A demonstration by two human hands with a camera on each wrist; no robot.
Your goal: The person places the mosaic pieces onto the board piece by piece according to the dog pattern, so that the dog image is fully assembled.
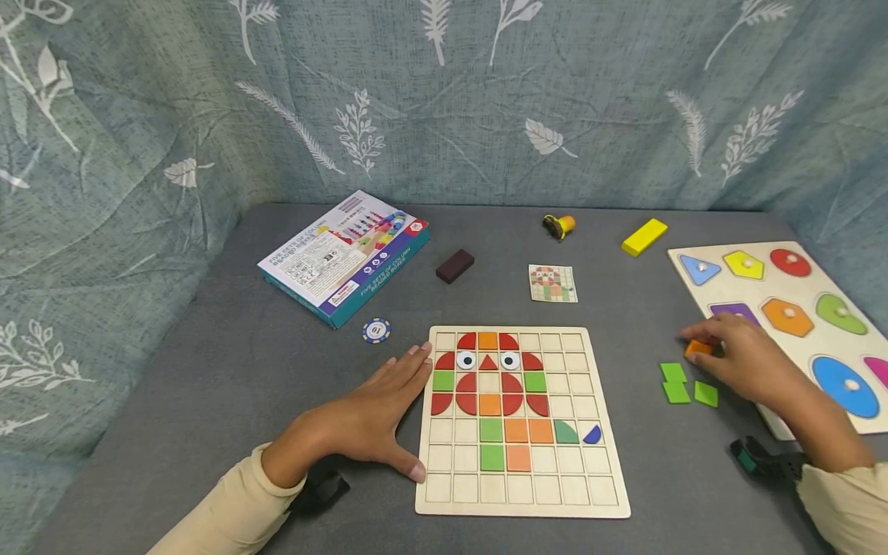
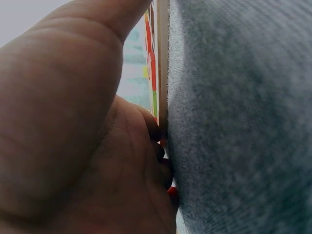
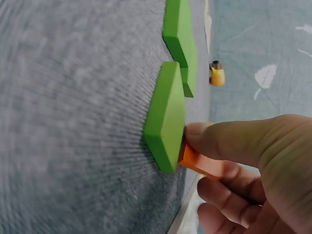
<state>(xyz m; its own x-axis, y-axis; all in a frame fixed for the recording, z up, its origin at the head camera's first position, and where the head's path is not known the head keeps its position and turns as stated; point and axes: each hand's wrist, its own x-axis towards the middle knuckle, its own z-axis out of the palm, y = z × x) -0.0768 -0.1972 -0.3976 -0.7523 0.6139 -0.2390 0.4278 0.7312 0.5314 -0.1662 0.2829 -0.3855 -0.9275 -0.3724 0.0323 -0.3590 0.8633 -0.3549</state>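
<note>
A wooden grid board [image 1: 465, 489] lies at the middle front, with red, green and orange pieces forming a figure with two round eyes. Along the board's left edge my left hand [image 1: 371, 408] is spread, fingers and thumb touching the side. In the left wrist view, the thumb and palm stand close beside the board's edge [image 2: 163, 63]. On the right, my right hand [image 1: 752, 358] pinches an orange tile [image 3: 195, 162] between thumb and fingers. Just in front of it lie several green square tiles [image 1: 676, 392], one of them [image 3: 165, 117] right by the thumb tip.
A shape puzzle board [image 1: 819, 362] lies at the right, under the right forearm. Farther back are a pattern card [image 1: 553, 294], a yellow block [image 1: 644, 237], a small yellow-and-black object [image 1: 559, 226], a dark brown block [image 1: 455, 266], a poker chip [image 1: 376, 331] and a flat box [image 1: 312, 254].
</note>
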